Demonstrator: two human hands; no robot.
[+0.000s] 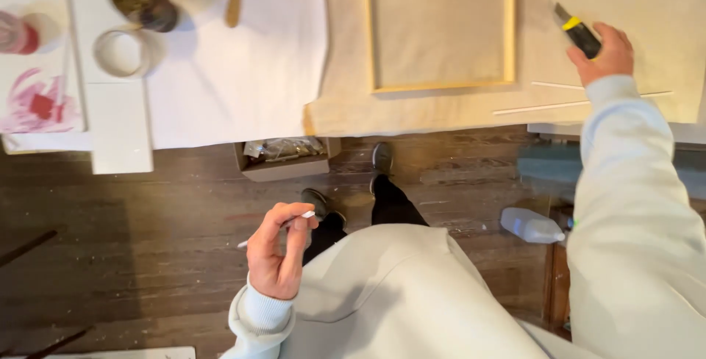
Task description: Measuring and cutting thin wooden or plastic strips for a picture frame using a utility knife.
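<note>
Left hand (276, 252) raised, fingers pinched; right hand (604, 54) outstretched, fingers closed.

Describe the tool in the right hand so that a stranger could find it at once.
On the beige sheet covering the table, look right of the wooden frame. There the right hand grips a utility knife: a black handle with a yellow band, unlike the thin pale strips lying below it.

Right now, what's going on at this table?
A person stands over the table. Their right hand grips a black and yellow utility knife on a beige canvas sheet, beside a light wooden rectangular frame and two thin white offcut strips. Their left hand, held back over the dark wooden floor, pinches a thin white strip.
</note>
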